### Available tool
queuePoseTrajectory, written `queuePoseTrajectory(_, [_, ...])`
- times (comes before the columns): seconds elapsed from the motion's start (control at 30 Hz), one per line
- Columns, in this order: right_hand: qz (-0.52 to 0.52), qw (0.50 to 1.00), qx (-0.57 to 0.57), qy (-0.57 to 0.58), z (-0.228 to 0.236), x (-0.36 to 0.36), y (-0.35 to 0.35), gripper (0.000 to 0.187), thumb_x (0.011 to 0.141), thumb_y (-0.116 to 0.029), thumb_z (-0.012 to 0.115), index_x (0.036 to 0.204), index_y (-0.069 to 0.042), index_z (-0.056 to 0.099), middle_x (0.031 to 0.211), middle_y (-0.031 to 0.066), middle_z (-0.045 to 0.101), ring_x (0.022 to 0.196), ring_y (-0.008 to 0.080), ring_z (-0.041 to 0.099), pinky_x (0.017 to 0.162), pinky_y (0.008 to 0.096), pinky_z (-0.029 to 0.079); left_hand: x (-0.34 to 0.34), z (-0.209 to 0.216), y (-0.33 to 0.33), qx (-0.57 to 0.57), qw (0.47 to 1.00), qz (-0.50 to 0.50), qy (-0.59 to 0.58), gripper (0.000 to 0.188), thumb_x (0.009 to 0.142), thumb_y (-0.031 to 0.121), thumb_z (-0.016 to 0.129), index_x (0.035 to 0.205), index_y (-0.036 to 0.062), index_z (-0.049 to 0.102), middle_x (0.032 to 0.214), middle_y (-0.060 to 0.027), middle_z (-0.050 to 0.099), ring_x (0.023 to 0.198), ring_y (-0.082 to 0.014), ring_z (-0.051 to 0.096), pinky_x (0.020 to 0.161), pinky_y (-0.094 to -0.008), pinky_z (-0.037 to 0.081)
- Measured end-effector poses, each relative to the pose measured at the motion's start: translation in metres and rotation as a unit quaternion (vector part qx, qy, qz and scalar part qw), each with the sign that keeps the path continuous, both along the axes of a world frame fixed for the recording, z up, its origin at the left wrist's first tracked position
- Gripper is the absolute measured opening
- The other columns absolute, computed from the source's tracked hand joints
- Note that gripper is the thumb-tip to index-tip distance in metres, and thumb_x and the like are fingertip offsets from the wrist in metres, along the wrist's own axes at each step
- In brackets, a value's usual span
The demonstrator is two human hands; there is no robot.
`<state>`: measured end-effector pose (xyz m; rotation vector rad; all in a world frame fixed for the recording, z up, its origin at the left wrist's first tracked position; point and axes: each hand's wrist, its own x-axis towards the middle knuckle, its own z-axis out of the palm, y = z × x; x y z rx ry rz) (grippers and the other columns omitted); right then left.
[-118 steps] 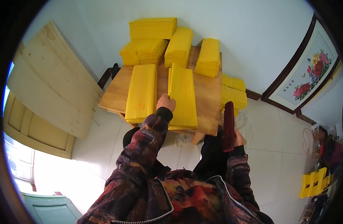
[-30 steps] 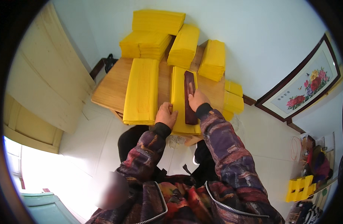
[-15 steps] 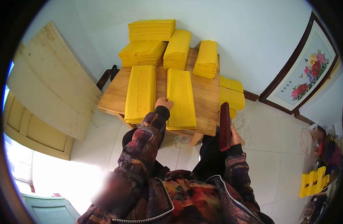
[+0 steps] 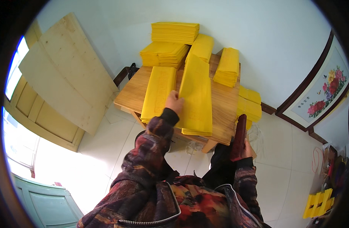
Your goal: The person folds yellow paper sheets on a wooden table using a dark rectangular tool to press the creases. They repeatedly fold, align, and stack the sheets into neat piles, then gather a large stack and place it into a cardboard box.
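Observation:
My left hand [image 4: 174, 102] pinches the left edge of the top sheet of yellow paper [image 4: 196, 89] on the right-hand front stack. That sheet is tilted, its left side raised, and its upward face shows no clear print. Left of my hand lies another yellow paper stack [image 4: 159, 91] with a faint reddish print on top. In my right hand [image 4: 246, 149] is a long dark red block [image 4: 239, 136], held upright off the table's front right corner. The fingers are partly hidden behind it. Both front stacks rest on a wooden table [image 4: 223, 102].
At the table's back are several more yellow paper stacks [image 4: 175, 32]. Tied yellow bundles [image 4: 250, 102] sit beside the table's right side. A wooden board [image 4: 64, 72] leans at the left, and a framed flower picture [image 4: 322, 91] stands against the right wall.
My left hand has lifted the left edge of the right stack's top sheet, tilting it up. The red block stays in my right hand. The whole view has shifted a little.

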<state>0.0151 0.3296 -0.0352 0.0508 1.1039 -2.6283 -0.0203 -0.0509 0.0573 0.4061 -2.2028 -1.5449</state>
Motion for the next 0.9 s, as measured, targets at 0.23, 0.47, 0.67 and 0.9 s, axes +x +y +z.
queuePoseTrajectory(0.23, [-0.018, 0.999, 0.027, -0.004, -0.016, -0.006, 0.002, 0.033, 0.093, -0.025, 0.041, 0.113, 0.000, 0.050, 0.105, 0.0101, 0.057, 0.093, 0.0213, 0.056, 0.081, 0.0337, 0.046, 0.033, 0.016, -0.118, 0.097, 0.995, -0.010, 0.013, 0.015, 0.076, 0.005, 0.059, 0.087, -0.0036, 0.055, 0.075, -0.0068, 0.059, 0.064, -0.0153, 0.056, 0.059, -0.0264, 0.045])
queuePoseTrajectory(0.47, [-0.060, 0.997, 0.052, 0.010, 0.014, 0.005, -0.017, 0.034, 0.092, -0.024, 0.043, 0.113, 0.001, 0.051, 0.107, 0.0093, 0.057, 0.094, 0.0203, 0.056, 0.082, 0.0333, 0.045, 0.029, -0.002, -0.153, 0.008, 0.995, 0.044, -0.086, 0.019, 0.074, 0.009, 0.062, 0.087, -0.0040, 0.058, 0.073, -0.0078, 0.060, 0.064, -0.0166, 0.056, 0.060, -0.0279, 0.045])
queuePoseTrajectory(0.67, [-0.065, 0.994, 0.081, -0.028, 0.033, 0.011, -0.022, 0.033, 0.091, -0.024, 0.044, 0.112, 0.000, 0.052, 0.106, 0.0086, 0.057, 0.093, 0.0203, 0.056, 0.081, 0.0333, 0.045, 0.028, -0.011, -0.161, -0.026, 0.993, 0.056, -0.104, 0.020, 0.072, 0.013, 0.064, 0.083, -0.0029, 0.059, 0.071, -0.0076, 0.061, 0.063, -0.0167, 0.057, 0.059, -0.0286, 0.045])
queuePoseTrajectory(0.9, [-0.071, 0.986, 0.146, -0.032, 0.039, 0.001, -0.031, 0.030, 0.090, -0.025, 0.048, 0.110, -0.003, 0.053, 0.099, 0.0050, 0.058, 0.085, 0.0189, 0.057, 0.073, 0.0291, 0.046, 0.024, -0.006, -0.162, -0.143, 0.980, 0.081, -0.111, 0.028, 0.071, 0.019, 0.066, 0.087, -0.0030, 0.059, 0.070, -0.0100, 0.059, 0.064, -0.0200, 0.058, 0.059, -0.0307, 0.046])
